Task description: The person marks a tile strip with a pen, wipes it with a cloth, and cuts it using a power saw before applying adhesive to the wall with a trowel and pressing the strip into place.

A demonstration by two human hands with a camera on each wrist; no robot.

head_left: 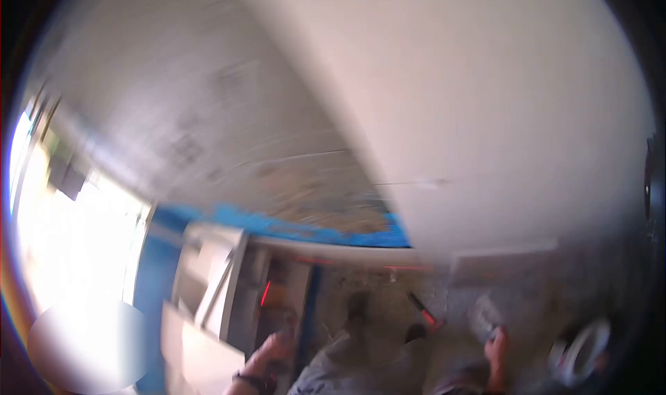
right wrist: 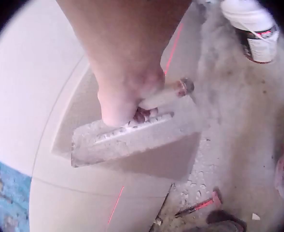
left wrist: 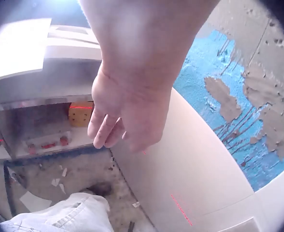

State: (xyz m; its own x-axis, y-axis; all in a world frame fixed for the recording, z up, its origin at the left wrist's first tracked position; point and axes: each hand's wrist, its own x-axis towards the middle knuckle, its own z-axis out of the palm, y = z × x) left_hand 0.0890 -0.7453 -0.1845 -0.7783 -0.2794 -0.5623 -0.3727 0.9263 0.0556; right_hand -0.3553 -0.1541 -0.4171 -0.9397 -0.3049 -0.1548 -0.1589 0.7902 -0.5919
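My right hand [right wrist: 125, 99] grips the handle of a plastering trowel [right wrist: 108, 147]. Its flat, smeared metal blade lies across the pale wall board [right wrist: 60, 200] in the right wrist view, casting a shadow below. Farther down in the head view, the same trowel [head_left: 483, 315] looks blurred beside my right hand [head_left: 497, 348]. My left hand [left wrist: 132, 113] hangs with loosely bent fingers and nothing in them, in front of the white panel [left wrist: 180, 164]. Behind it in the head view, my left hand [head_left: 277, 345] is near the shelving unit [head_left: 239, 277].
A white bucket [right wrist: 257, 41] stands on the dusty floor to the right. A red-and-black hammer [right wrist: 200, 205] lies near my foot among crumbs of plaster. A yellow box [left wrist: 80, 115] sits in the shelving. Blue wall with grey plaster [left wrist: 228, 101] shows beside the panel; red laser lines cross surfaces.
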